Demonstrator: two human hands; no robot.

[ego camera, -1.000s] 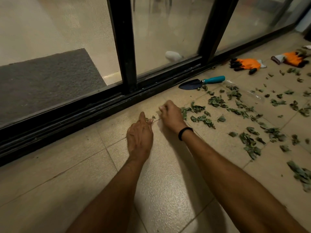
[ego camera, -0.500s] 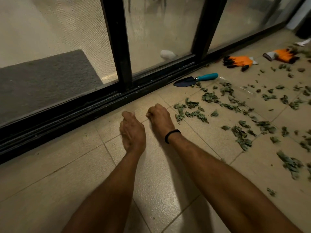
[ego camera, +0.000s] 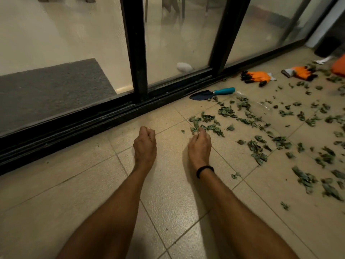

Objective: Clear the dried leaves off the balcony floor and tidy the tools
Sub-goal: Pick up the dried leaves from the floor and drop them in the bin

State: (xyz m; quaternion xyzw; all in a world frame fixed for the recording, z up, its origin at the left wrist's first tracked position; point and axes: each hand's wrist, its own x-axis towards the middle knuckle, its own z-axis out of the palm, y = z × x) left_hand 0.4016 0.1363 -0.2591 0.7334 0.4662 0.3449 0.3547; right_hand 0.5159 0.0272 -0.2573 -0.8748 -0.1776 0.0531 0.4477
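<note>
Status: early, most of the job is left.

- Left hand [ego camera: 144,144]: fingers clenched into a fist, knuckles down on the floor [ego camera: 74,184]. Can't tell if anything is inside.
- Right hand [ego camera: 199,146]: fingertips [ego camera: 198,131] bunched on the nearest clump of leaves [ego camera: 210,127]. Looks like a pinch on it.
- Tiles on the near side of both sets of fingers and to their left: bare. Looks done there.
- Ahead and right of the right fingers: leaves scattered all the way to the frame edge, plus a stray one just right of the wristband [ego camera: 204,170].
- Tools not tidied: trowel [ego camera: 212,93] lies well beyond the right fingers, beside the door track [ego camera: 112,116]. Two orange gloves [ego camera: 256,76] lie further right of it, apart from each other.

In the way: a clear plastic item [ego camera: 261,105] lies among the leaves right of the trowel. Can't tell what it is. The track lip ahead of the fingers could catch crumbs. Hand-picking is slow for this spread.
</note>
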